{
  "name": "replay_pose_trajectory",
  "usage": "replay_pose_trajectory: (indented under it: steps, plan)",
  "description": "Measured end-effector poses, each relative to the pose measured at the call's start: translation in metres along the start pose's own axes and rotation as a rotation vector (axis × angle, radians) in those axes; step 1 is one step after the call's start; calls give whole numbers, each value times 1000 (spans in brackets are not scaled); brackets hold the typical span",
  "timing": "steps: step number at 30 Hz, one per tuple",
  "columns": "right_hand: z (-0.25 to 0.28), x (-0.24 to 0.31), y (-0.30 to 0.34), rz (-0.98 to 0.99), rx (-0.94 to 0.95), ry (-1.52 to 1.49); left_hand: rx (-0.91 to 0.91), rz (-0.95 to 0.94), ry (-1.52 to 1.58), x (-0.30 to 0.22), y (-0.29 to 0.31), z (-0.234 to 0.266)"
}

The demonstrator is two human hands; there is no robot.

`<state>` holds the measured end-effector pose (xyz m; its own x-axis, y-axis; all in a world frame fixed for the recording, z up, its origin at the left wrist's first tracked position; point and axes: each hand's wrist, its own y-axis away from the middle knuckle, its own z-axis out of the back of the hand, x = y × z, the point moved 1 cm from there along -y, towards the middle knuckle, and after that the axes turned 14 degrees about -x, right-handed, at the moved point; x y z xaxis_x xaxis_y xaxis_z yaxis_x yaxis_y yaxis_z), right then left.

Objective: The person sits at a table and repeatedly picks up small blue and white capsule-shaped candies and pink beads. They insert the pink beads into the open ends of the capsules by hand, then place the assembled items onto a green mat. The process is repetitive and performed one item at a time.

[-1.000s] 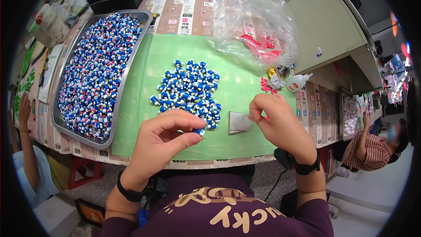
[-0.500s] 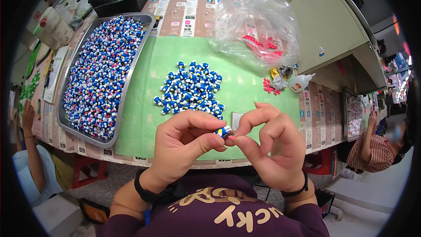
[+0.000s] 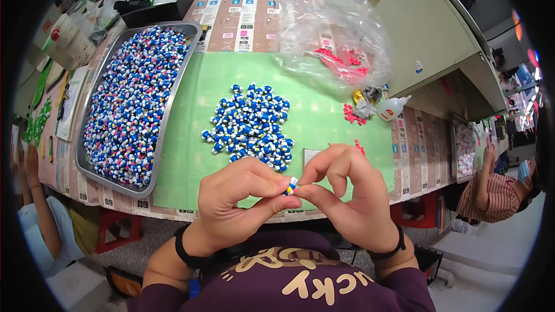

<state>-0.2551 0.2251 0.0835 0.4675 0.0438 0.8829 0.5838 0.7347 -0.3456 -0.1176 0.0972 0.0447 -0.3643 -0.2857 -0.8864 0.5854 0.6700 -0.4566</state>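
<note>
Above the near edge of a green mat [image 3: 185,138], my left hand [image 3: 234,199] pinches a small blue, white and yellow plastic figure [image 3: 291,187] between thumb and index finger. My right hand [image 3: 354,196] is closed in a pinch, its fingertips touching the figure's right side. Whatever lies between those fingertips is hidden. Just beyond my hands spreads a loose pile of similar blue-and-white figures [image 3: 251,121]. Behind my right hand lie a few small pink pieces [image 3: 359,148] and a pale flat block [image 3: 311,155], partly covered.
A metal tray [image 3: 151,182] full of figures stands on the left. At the back right are a clear plastic bag [image 3: 324,11] with pink pieces, a small pink heap [image 3: 354,114] and a white squeeze bottle [image 3: 393,108]. Other people sit at both sides; a cabinet [image 3: 416,29] stands far right.
My right fingertips have come in against the figure, and the pink piece seen at them is now hidden. Both hands have shifted slightly down and left, and the figure has been turned.
</note>
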Motion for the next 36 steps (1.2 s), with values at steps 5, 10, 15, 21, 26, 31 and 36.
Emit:
replay_pose_trajectory:
  steps: [5, 10, 15, 21, 26, 31, 36]
  plan:
    - [36, -12, -19, -68, 36, 100, 12, -89, -221, -6, -1, 18]
    - [81, -73, -21, -74, -91, 439, -492, -40, -532, 10, -4, 111]
    - [79, -95, -12, -54, 42, 602, -566, 28, -1118, 2, -21, 126]
    - [69, -96, -9, -70, 134, 718, -164, -50, -877, 21, -26, 68]
    - [59, -86, -4, 14, 138, 901, 113, -66, -1056, 38, -19, 66]
    - [48, -94, 9, 143, 41, 1038, 136, 66, -1053, 40, -20, 67]
    - [49, -94, 11, 126, 7, 1003, 101, 140, -1002, 41, -19, 69]
